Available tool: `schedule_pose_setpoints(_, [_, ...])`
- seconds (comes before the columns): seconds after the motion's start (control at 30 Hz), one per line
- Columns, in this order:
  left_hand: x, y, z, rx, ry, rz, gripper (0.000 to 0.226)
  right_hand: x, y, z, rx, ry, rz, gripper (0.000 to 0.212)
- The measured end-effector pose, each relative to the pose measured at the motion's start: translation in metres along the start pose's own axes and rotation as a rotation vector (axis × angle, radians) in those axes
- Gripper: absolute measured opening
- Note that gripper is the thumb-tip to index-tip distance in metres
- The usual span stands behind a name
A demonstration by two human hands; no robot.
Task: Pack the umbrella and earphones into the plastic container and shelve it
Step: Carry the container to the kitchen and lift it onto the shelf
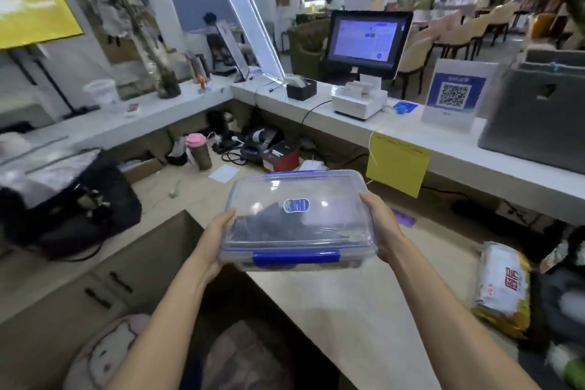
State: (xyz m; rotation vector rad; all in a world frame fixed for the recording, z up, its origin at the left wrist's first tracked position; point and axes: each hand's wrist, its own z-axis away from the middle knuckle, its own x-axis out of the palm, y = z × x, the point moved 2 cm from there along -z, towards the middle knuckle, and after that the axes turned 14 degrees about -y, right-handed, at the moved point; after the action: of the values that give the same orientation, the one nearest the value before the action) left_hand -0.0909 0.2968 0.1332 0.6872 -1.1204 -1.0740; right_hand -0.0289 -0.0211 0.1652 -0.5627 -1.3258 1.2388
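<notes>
Presently, plastic container (300, 218), lid on and blue clasp shut, dark umbrella (285, 225) visible inside, earphones not discernible, held above the bench (348, 310) between left hand (218, 241) and right hand (381, 228), each curled round one end; shelving remains.

The light wooden counter (357, 320) runs below the raised white counter (443, 149). On the wooden one, a pink-lidded cup (198, 150) stands at eleven o'clock beside a red-and-black printer (281, 157), and a yellow-and-white packet (501, 288) lies at three o'clock. The white counter carries a POS terminal (364, 51) at one o'clock and a QR-code sign (454, 95) right of it.
</notes>
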Motion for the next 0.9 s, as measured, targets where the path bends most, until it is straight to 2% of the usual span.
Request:
schedule_pose_setpoints(0.17, [-0.039, 0.023, 0.079, 0.103, 0.232, -0.055, 0.043, 0.078, 0.009, -0.001, 0.072, -0.146, 0.104, 0.037])
schedule_pose_setpoints(0.3, [-0.079, 0.039, 0.149, 0.16, 0.367, -0.011, 0.037, 0.158, 0.02, 0.001, 0.153, -0.286, 0.193, 0.036])
schedule_pose_setpoints(0.43, [-0.129, 0.051, 0.22, 0.249, 0.517, 0.027, 0.041, 0.239, 0.036, 0.007, 0.133, -0.423, 0.257, 0.026])
schedule_pose_setpoints(0.57, [-0.186, 0.059, 0.31, 0.313, 0.709, 0.015, 0.035, 0.344, 0.073, 0.023, 0.17, -0.579, 0.308, 0.04])
schedule_pose_setpoints(0.67, [-0.231, 0.06, 0.383, 0.361, 0.798, 0.047, 0.032, 0.423, 0.105, 0.044, 0.17, -0.657, 0.347, 0.033])
schedule_pose_setpoints(0.9, [-0.317, 0.059, 0.563, 0.41, 1.045, 0.048, 0.032, 0.595, 0.196, 0.111, 0.179, -0.933, 0.308, 0.038])
